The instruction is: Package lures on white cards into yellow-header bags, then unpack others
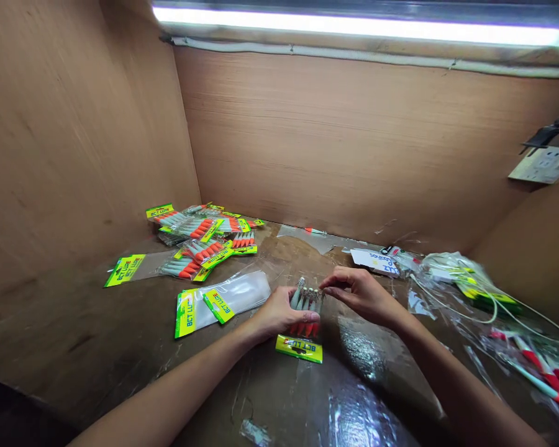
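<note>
My left hand (pixel 284 311) is closed around a clear pack of fishing lures (pixel 299 303), its thumb lying across the front. Several pale lures with orange-red ends sit side by side in the pack, their spiky hook crowns at the far end. A yellow-green header card (pixel 299 347) printed "BCT LURE" faces me at the near end. With fingertips pinched together, my right hand (pixel 354 290) is at the far right corner of the pack, by the hooks. Whether it grips a hook end or the plastic edge is too small to tell.
Filled lure packs (pixel 205 233) are heaped at the back left. Flat header-card bags (pixel 228 299) lie left of my hands. One loose lure (pixel 314 231) rests by the back wall. A written white card (pixel 375 261), plastic bags (pixel 466 279) and red-and-white lures (pixel 540 366) are to the right.
</note>
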`<state>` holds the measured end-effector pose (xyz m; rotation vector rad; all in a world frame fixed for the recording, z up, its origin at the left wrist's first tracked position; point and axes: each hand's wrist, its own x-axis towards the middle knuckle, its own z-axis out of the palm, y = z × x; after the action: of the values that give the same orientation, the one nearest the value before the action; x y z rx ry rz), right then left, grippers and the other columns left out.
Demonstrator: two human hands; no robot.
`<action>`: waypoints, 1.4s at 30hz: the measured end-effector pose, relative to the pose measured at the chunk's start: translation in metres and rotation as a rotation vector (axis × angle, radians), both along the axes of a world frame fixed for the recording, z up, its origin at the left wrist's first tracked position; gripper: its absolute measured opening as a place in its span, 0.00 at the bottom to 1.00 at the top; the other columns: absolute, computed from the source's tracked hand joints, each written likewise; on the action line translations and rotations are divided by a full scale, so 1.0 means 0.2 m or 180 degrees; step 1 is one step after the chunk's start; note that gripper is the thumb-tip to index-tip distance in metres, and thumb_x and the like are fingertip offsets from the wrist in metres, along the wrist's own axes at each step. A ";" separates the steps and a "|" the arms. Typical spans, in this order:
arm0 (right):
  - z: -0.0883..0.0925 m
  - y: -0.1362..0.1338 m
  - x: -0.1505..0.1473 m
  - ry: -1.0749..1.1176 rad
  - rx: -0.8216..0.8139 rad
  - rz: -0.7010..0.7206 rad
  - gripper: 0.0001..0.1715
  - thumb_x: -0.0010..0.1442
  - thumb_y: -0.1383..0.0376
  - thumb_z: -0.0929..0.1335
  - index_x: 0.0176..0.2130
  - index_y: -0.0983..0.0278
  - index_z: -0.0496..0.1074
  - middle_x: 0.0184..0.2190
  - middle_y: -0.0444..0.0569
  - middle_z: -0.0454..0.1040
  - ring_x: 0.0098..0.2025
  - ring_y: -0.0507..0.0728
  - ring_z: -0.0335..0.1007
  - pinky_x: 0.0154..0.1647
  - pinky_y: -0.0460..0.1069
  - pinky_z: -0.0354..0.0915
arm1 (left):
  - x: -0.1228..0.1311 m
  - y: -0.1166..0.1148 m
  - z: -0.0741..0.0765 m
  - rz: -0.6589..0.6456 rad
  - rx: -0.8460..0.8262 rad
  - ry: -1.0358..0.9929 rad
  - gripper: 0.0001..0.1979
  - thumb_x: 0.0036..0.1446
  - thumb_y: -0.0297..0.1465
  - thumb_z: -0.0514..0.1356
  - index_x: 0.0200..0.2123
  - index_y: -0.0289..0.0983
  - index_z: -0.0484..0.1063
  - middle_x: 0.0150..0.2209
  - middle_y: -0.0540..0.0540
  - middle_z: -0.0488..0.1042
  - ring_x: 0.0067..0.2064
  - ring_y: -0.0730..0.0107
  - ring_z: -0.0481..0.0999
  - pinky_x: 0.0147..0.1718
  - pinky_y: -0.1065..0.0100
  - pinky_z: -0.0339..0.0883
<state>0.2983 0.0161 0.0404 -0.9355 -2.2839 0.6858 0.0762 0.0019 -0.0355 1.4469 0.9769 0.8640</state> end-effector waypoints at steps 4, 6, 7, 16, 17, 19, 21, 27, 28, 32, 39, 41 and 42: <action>0.00 0.01 0.01 -0.0041 0.0125 -0.0033 0.07 0.66 0.63 0.68 0.39 0.61 0.78 0.34 0.46 0.78 0.36 0.54 0.72 0.37 0.47 0.65 | 0.00 0.00 0.00 -0.0121 -0.0188 -0.0238 0.20 0.45 0.40 0.72 0.36 0.31 0.77 0.28 0.49 0.75 0.26 0.74 0.69 0.27 0.73 0.60; 0.00 0.00 0.01 -0.0130 0.0210 -0.0022 0.07 0.66 0.63 0.68 0.38 0.61 0.77 0.34 0.46 0.77 0.35 0.54 0.71 0.37 0.47 0.64 | 0.00 -0.01 0.00 -0.0064 -0.0215 -0.0320 0.20 0.46 0.40 0.72 0.37 0.31 0.77 0.29 0.48 0.77 0.27 0.73 0.71 0.28 0.73 0.60; 0.00 0.00 0.01 -0.0182 0.0244 -0.0005 0.07 0.67 0.63 0.67 0.38 0.61 0.76 0.34 0.46 0.76 0.35 0.54 0.71 0.37 0.48 0.63 | 0.00 -0.01 0.00 -0.0042 -0.0211 -0.0339 0.21 0.45 0.39 0.73 0.38 0.31 0.77 0.30 0.48 0.77 0.28 0.72 0.72 0.28 0.72 0.61; 0.00 0.04 0.05 -0.0264 0.0390 -0.0289 0.08 0.67 0.63 0.66 0.37 0.61 0.74 0.37 0.48 0.74 0.38 0.55 0.70 0.40 0.49 0.64 | -0.02 0.01 0.01 -0.0211 -0.0372 -0.0646 0.25 0.52 0.44 0.69 0.46 0.31 0.76 0.40 0.40 0.81 0.35 0.64 0.79 0.34 0.68 0.67; 0.00 0.04 0.05 -0.0177 0.0380 -0.0267 0.08 0.67 0.63 0.66 0.38 0.61 0.75 0.39 0.48 0.74 0.40 0.56 0.71 0.43 0.50 0.65 | -0.02 0.01 0.01 -0.0196 -0.0370 -0.0658 0.25 0.52 0.44 0.69 0.46 0.31 0.75 0.40 0.39 0.81 0.35 0.63 0.79 0.35 0.68 0.68; -0.01 0.04 0.04 0.0039 0.0371 -0.0226 0.07 0.66 0.63 0.67 0.40 0.60 0.76 0.43 0.49 0.73 0.46 0.57 0.70 0.48 0.51 0.64 | -0.01 0.01 0.01 -0.0170 -0.0315 -0.0614 0.25 0.51 0.43 0.69 0.45 0.31 0.75 0.39 0.40 0.81 0.35 0.63 0.79 0.34 0.68 0.68; -0.02 0.04 0.03 0.0210 0.0293 -0.0202 0.06 0.64 0.62 0.69 0.40 0.60 0.77 0.44 0.49 0.73 0.47 0.57 0.70 0.49 0.51 0.65 | 0.00 0.00 0.02 -0.0159 -0.0208 -0.0524 0.24 0.51 0.43 0.70 0.44 0.32 0.76 0.38 0.42 0.81 0.34 0.64 0.79 0.33 0.69 0.68; -0.07 0.06 0.01 0.0312 0.0064 -0.0369 0.10 0.64 0.60 0.69 0.34 0.61 0.77 0.34 0.48 0.75 0.38 0.56 0.72 0.40 0.50 0.65 | 0.00 0.00 0.03 -0.0228 -0.0359 -0.0634 0.23 0.51 0.43 0.69 0.43 0.32 0.75 0.36 0.43 0.80 0.33 0.68 0.78 0.33 0.70 0.67; -0.07 0.07 0.01 0.0320 0.0054 -0.0385 0.10 0.64 0.60 0.69 0.34 0.61 0.77 0.34 0.48 0.76 0.37 0.56 0.72 0.39 0.50 0.65 | 0.00 0.00 0.03 -0.0199 -0.0420 -0.0664 0.23 0.51 0.44 0.69 0.42 0.32 0.75 0.35 0.43 0.80 0.32 0.69 0.77 0.33 0.71 0.66; -0.06 0.06 0.00 0.0391 0.0083 -0.0360 0.08 0.64 0.61 0.69 0.36 0.61 0.78 0.35 0.47 0.77 0.38 0.56 0.72 0.40 0.50 0.65 | -0.01 0.01 0.03 0.0042 -0.0295 -0.0534 0.20 0.50 0.43 0.70 0.35 0.32 0.72 0.26 0.49 0.76 0.23 0.76 0.70 0.25 0.74 0.59; -0.03 0.02 -0.02 0.0436 0.0217 -0.0451 0.07 0.64 0.62 0.69 0.40 0.60 0.78 0.37 0.47 0.76 0.39 0.55 0.71 0.39 0.49 0.64 | 0.00 0.00 0.04 0.0199 0.0115 -0.0294 0.18 0.54 0.43 0.67 0.35 0.32 0.73 0.26 0.49 0.74 0.26 0.74 0.70 0.25 0.74 0.60; -0.03 0.01 -0.03 0.0455 0.0221 -0.0499 0.08 0.64 0.62 0.69 0.43 0.60 0.78 0.36 0.47 0.75 0.37 0.55 0.70 0.38 0.49 0.64 | 0.00 0.00 0.04 0.0194 0.0164 -0.0212 0.18 0.56 0.43 0.65 0.36 0.32 0.75 0.26 0.49 0.74 0.25 0.75 0.69 0.25 0.74 0.60; -0.03 0.01 -0.03 0.0459 0.0221 -0.0507 0.09 0.64 0.61 0.69 0.44 0.59 0.78 0.36 0.47 0.74 0.37 0.55 0.70 0.37 0.49 0.64 | 0.00 0.00 0.05 0.0178 0.0182 -0.0190 0.18 0.56 0.43 0.65 0.37 0.32 0.75 0.26 0.49 0.74 0.26 0.74 0.69 0.26 0.73 0.61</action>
<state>0.2925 0.0175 0.0350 -0.9897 -2.0689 0.5819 0.0761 0.0020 -0.0263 1.4397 0.9585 0.9776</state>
